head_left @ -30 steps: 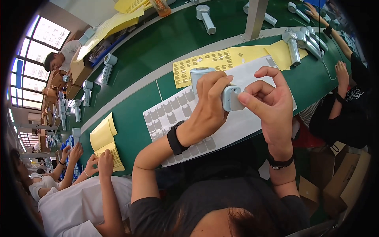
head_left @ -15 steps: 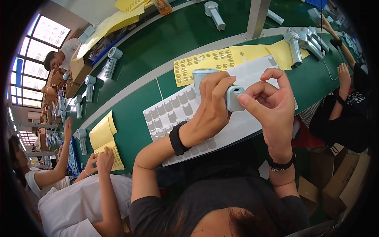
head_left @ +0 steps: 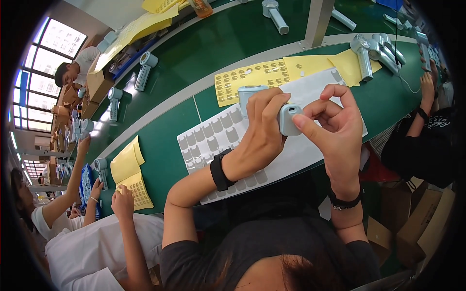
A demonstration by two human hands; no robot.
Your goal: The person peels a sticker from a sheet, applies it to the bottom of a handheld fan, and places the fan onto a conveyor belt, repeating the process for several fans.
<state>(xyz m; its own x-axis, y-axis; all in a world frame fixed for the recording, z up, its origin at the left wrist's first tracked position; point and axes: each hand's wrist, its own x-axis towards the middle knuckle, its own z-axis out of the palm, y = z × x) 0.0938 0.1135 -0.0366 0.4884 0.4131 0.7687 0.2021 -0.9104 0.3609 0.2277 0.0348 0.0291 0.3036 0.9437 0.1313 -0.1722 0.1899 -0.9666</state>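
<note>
A light-blue handheld fan is gripped by the handle in my left hand, fingers wrapped round it. The rounded handle end, with a small port, faces me; the fan's head shows beyond my knuckles, and much of the handle is hidden. My right hand has its thumb pressed on the edge of that handle end, with the other fingers curled. Whether a small piece lies under the thumb I cannot tell. Below my hands lies a white sheet of grey rounded stickers, part of it bare backing.
Yellow label sheets lie beyond the sticker sheet. Several fans sit at the right, more on the green belt behind a metal rail. A metal post rises there. Co-workers' hands are at the left, others at the right.
Fans on the belt have shifted to the right. The co-workers at the left and right have moved their hands. My own hands and the held fan have hardly moved.
</note>
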